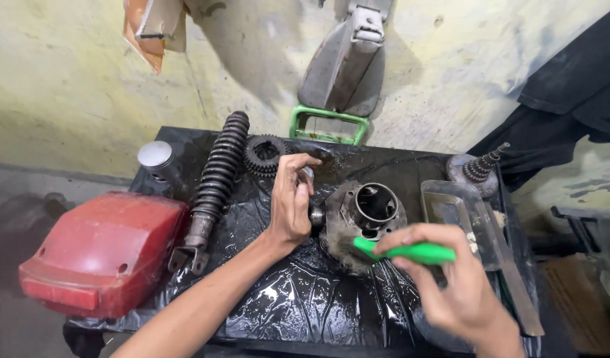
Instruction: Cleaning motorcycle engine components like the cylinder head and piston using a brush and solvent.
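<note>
Closest to the camera is the right hand, which comes in from the lower right with its fingers closed around the handle of a green brush. Dark bristles at the left end of the brush touch the front side of a grey engine cylinder. This cylinder lies near the middle of a table covered with wet black plastic sheet, and its round bore opens upward and a little toward the viewer.

Reaching in from the lower left, the left hand has its fingers bent, with the palm side against the left end of the cylinder. Its fingertips seem to pinch something small near the top, but I cannot tell what it is.

Left of this hand, a black ribbed shock absorber lies along the table, with its metal mounting bracket at the near end. Just beside its upper part is a dark toothed gear. At the far left corner of the table lies a shiny metal piston. A red plastic cover sits at the left edge of the table.

On the right side lies a flat metal tray, and behind it a grey part with a threaded shaft. At the back a green frame leans on the stained wall.
</note>
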